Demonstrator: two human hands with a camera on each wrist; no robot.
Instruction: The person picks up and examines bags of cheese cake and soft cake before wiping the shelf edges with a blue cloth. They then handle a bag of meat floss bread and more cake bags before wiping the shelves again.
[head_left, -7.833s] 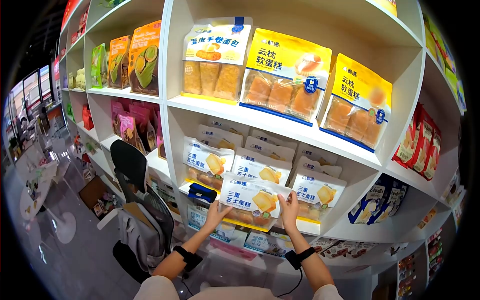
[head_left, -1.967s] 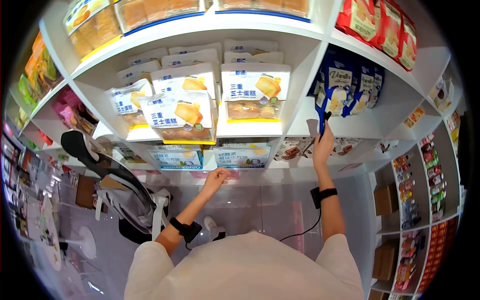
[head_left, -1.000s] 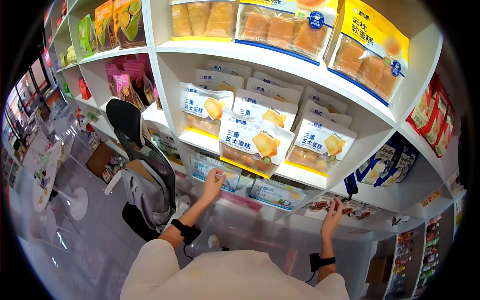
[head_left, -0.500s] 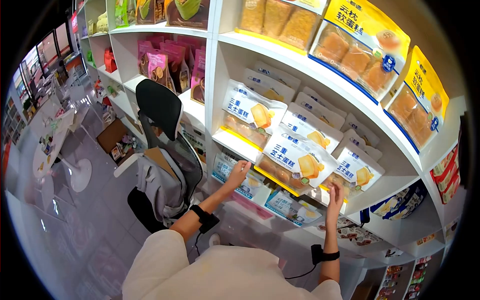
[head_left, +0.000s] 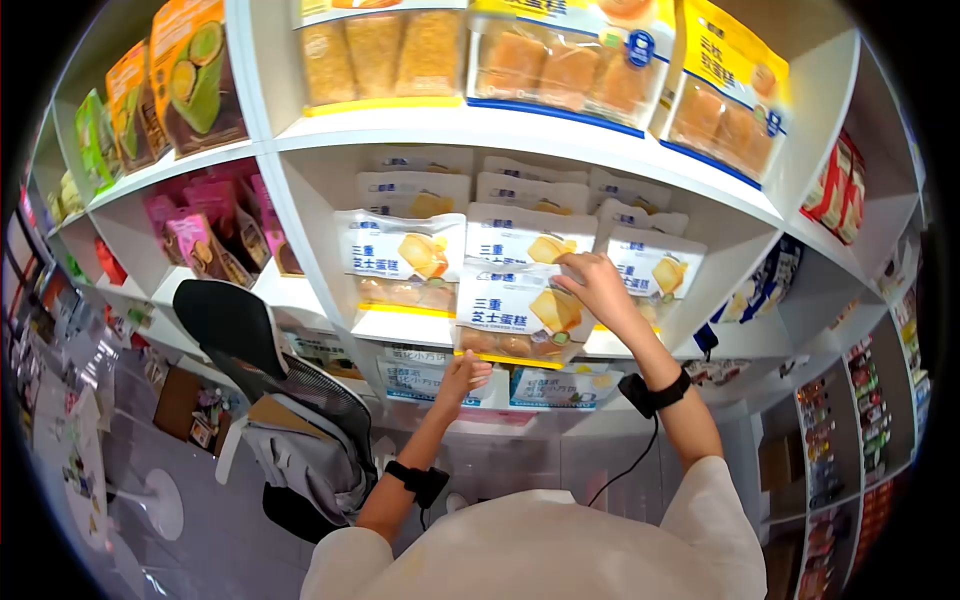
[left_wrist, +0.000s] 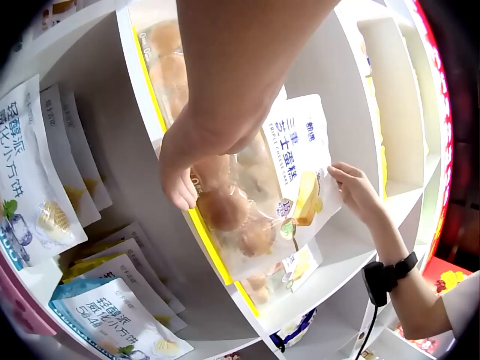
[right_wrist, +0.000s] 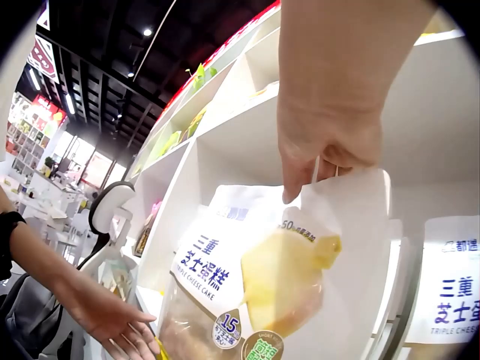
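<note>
The right hand (head_left: 604, 292) pinches the top edge of the front bag (head_left: 510, 305) towards its right corner, thumb and fingers together on the white film. From that grip the bag lies left and downward, its printed face turned to the person. Its long axis runs left to right, and it stands upright, leaning back a little, at the near edge of the shelf (head_left: 388, 324). The left hand (head_left: 462, 382) is the farther from the grip, below and to the left, by the bag's lower left corner; its fingers are apart and hold nothing, though whether they touch the yellow bottom edge cannot be told. Farther out, a matching bag (head_left: 400, 243) stands to the left, another (head_left: 652, 265) to the right, and one (head_left: 522, 228) just behind, on the far side.
</note>
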